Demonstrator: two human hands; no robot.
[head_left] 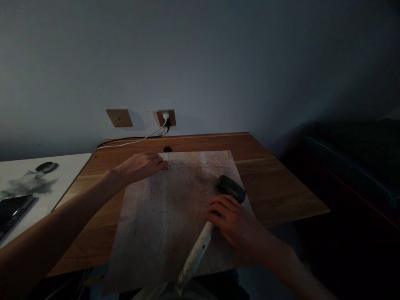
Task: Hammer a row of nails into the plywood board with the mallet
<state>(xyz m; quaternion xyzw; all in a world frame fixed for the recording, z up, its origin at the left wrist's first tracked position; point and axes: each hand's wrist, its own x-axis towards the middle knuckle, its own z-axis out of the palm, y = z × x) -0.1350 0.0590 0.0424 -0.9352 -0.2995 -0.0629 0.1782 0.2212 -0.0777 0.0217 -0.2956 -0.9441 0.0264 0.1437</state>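
Note:
A pale worn board [162,216] lies on a wooden table [275,187]. A row of small nails [195,165] stands along the board's far edge. My left hand [140,166] rests on the board at the left end of that row, fingers together and pinched at the first nail. My right hand [233,223] lies on a mallet [215,212] with a black head and a light wooden handle, fingers curled over the handle just below the head. The mallet lies flat on the board, its handle reaching past the near edge.
A white cable [134,141] runs from a wall socket [166,118] onto the table's back edge; a second wall plate [119,118] sits left of it. A white surface [71,166] at the left holds dark objects. Dark furniture stands at the right.

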